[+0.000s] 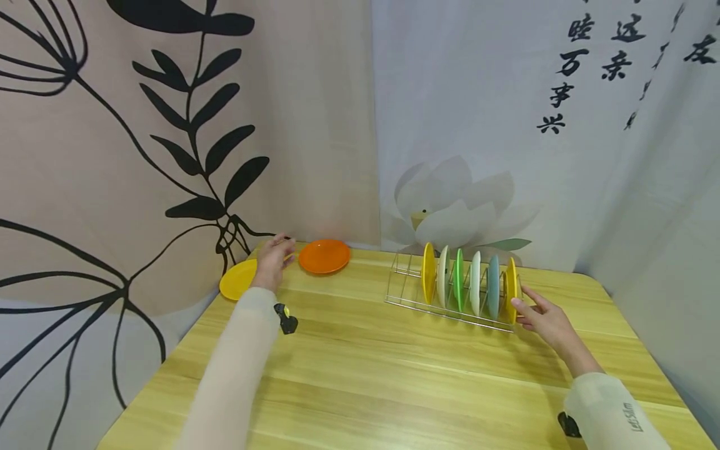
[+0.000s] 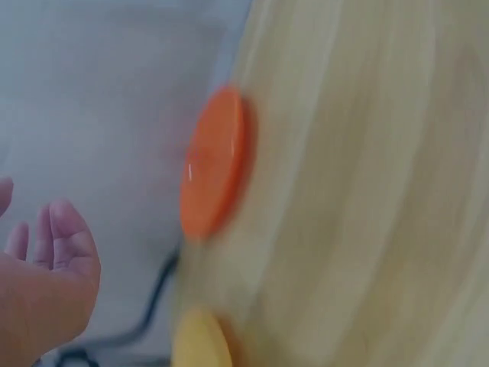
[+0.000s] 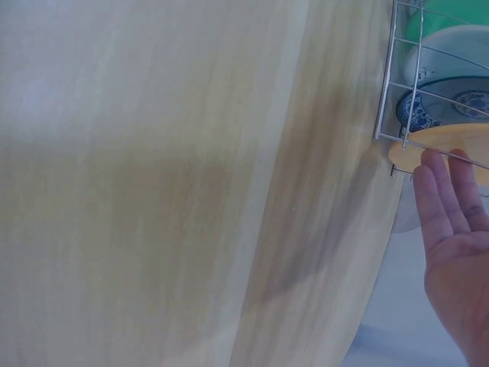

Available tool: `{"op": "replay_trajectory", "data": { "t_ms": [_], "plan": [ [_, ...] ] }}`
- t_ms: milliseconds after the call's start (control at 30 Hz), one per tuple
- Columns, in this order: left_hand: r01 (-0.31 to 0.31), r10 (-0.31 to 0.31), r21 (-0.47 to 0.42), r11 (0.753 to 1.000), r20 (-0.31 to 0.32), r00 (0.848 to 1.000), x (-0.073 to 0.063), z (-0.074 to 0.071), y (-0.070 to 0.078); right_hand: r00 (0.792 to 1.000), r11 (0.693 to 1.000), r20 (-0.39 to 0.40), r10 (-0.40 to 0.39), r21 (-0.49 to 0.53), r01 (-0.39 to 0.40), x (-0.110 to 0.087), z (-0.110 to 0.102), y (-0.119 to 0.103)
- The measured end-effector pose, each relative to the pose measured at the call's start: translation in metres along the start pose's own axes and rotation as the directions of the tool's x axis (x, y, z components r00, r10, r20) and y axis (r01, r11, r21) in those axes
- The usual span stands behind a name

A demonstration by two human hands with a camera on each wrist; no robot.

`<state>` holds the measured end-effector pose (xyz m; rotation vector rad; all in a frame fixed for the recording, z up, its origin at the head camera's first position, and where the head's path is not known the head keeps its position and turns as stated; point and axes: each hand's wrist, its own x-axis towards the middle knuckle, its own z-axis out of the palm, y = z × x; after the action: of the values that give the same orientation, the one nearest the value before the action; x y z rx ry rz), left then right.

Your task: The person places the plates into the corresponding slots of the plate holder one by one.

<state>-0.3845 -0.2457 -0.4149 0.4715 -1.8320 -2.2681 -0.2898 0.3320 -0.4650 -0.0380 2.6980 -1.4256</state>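
Note:
My left hand (image 1: 274, 259) is at the back left, between a yellow plate (image 1: 236, 280) and an orange plate (image 1: 324, 256) that both lie on the wooden table. Its fingers are relaxed and hold nothing. On the right, my right hand (image 1: 542, 317) pinches the rim of another yellow plate (image 1: 510, 287), which stands upright at the right end of a wire dish rack (image 1: 402, 287). The thumb overlaps the plate's near face, and long fingers (image 3: 434, 202) lie along its outer side, by the rack's end wires.
Further plates stand upright in the rack: a yellow one (image 1: 429, 275), a cream one (image 1: 443, 278), a green one (image 1: 459, 281), a white one (image 1: 475, 284) and a blue one (image 1: 494, 287). A printed curtain (image 1: 315, 125) hangs behind the table (image 1: 360, 375).

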Motion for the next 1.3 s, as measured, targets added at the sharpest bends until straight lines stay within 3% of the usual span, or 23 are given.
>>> {"op": "replay_trajectory", "data": {
  "t_ms": [100,267,433,600,800,1033,1300],
  "plan": [
    [-0.009,0.003,-0.052,0.999,-0.103,0.995,0.0,-0.033,-0.004,1.0,1.0,0.001,0.007,0.007,-0.007,0.001,0.001,0.0],
    [0.007,-0.036,-0.112,0.994,-0.262,0.964,-0.001,-0.079,-0.012,1.0,1.0,0.0,0.008,0.016,-0.008,0.0,0.001,0.0],
    [0.029,-0.051,-0.074,0.997,-0.329,0.943,-0.007,-0.117,-0.025,1.0,1.0,-0.003,0.001,0.01,-0.001,0.0,0.001,0.0],
    [0.041,-0.052,-0.035,0.999,-0.411,0.91,-0.015,-0.141,-0.04,1.0,1.0,-0.004,-0.003,0.006,0.003,0.001,0.001,-0.001],
    [0.064,-0.076,-0.044,0.997,-0.438,0.896,-0.015,-0.15,-0.052,1.0,1.0,-0.003,0.0,0.004,0.0,0.0,0.001,-0.001],
    [0.109,-0.116,-0.042,0.993,-0.465,0.878,-0.01,-0.144,-0.06,1.0,1.0,-0.008,-0.006,-0.011,0.006,-0.001,0.0,-0.002],
    [0.136,-0.106,0.023,0.99,-0.505,0.857,-0.006,-0.139,-0.062,1.0,1.0,0.001,0.004,0.003,-0.004,0.0,0.001,-0.002]
  ]
}}
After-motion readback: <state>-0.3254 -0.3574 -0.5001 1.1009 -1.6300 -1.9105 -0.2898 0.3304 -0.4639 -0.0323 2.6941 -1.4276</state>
